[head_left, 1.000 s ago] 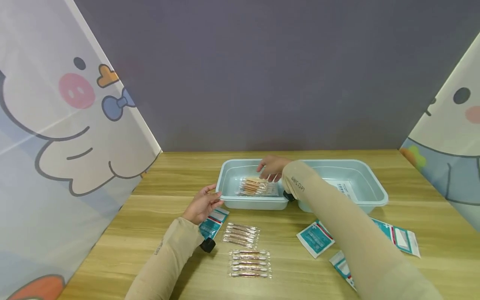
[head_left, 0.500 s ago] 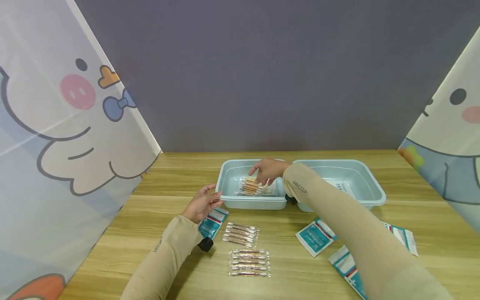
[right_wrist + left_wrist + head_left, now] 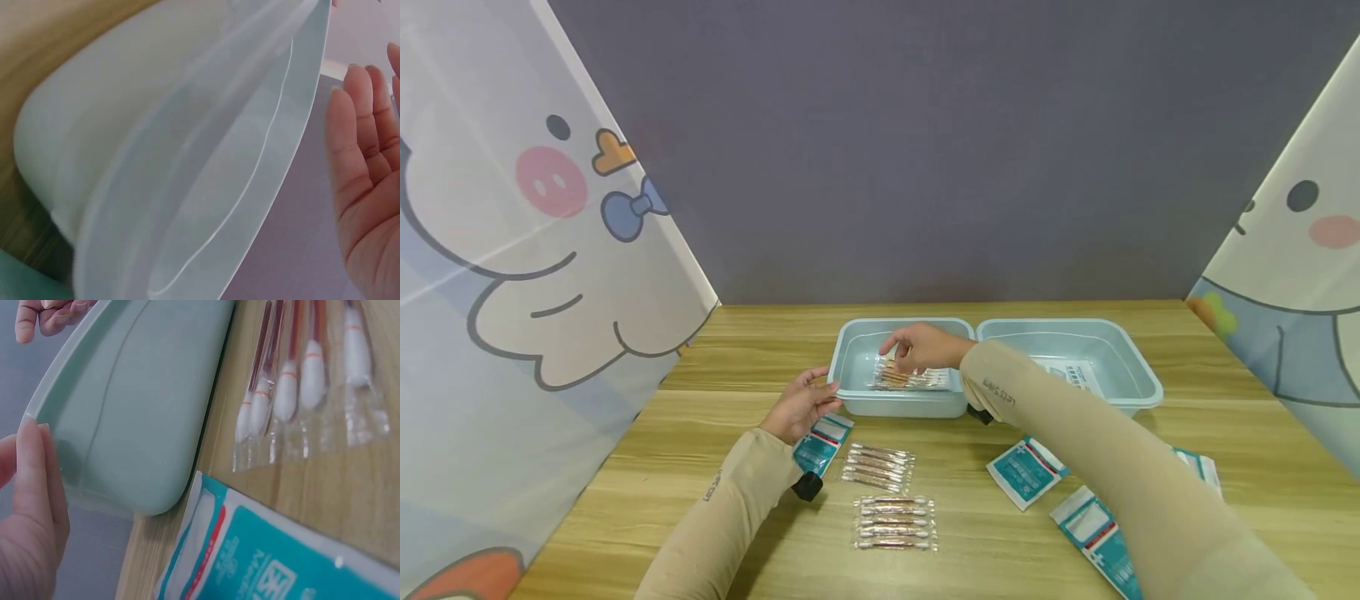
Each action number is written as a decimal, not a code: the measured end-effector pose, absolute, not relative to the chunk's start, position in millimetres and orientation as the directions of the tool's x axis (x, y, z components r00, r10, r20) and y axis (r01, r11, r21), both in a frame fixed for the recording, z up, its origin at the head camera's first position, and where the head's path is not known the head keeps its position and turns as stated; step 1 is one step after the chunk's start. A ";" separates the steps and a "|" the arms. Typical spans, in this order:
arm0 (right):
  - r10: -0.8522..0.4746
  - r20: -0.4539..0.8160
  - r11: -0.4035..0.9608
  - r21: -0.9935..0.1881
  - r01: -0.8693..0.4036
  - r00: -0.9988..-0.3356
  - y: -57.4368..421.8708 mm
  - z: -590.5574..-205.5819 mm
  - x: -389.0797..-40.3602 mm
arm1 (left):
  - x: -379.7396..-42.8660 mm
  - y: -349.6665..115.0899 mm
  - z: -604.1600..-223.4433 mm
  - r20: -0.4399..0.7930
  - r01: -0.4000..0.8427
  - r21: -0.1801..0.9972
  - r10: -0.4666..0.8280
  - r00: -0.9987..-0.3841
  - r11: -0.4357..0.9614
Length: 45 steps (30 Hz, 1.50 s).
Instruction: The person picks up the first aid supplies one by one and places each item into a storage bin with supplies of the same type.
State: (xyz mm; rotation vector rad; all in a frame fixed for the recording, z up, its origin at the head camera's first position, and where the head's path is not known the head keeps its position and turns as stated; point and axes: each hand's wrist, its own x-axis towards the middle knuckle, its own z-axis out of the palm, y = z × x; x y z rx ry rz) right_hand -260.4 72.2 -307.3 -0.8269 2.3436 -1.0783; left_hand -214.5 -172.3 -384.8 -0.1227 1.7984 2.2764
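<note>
My left hand (image 3: 803, 405) holds the front left corner of the left light-blue plastic bin (image 3: 917, 405). In the left wrist view its fingertips meet the bin's rim and outer wall. Over the inside of this bin my right hand (image 3: 919, 347) bends downward, close to the packs of cotton swabs (image 3: 891, 377) on the bin floor. The right wrist view shows relaxed fingers (image 3: 347, 144) with nothing seen between them; part of that hand is out of frame. Two clear packs of cotton swabs, one (image 3: 878, 467) behind the other (image 3: 895, 523), lie in front of the bin.
A second bin (image 3: 1150, 396) stands to the right with a white and blue packet (image 3: 1078, 375) inside. Teal and white packets lie on the table: one beside my left wrist (image 3: 822, 446), others at right (image 3: 1024, 473), (image 3: 1101, 537). My right forearm crosses over that side.
My right hand has moved left and a little lower over the swab packs in the left bin, its fingers more bent. My left hand stays on the bin's corner.
</note>
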 end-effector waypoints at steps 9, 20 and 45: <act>-0.725 -0.068 0.504 -0.731 -0.461 -0.685 64.6 -316.0 -246.7 | -213.6 -171.4 -382.2 -0.210 -0.236 0.947 0.137 -0.968 -0.217; -0.796 0.042 0.440 -0.646 -0.624 -0.604 60.1 -334.9 -211.1 | -214.8 -171.1 -383.7 -0.219 -0.242 0.951 0.135 -0.966 -0.191; -0.828 0.069 0.458 -0.490 -0.742 -0.556 61.5 -381.7 -179.6 | -212.6 -170.0 -381.4 -0.202 -0.223 0.955 0.119 -0.972 -0.194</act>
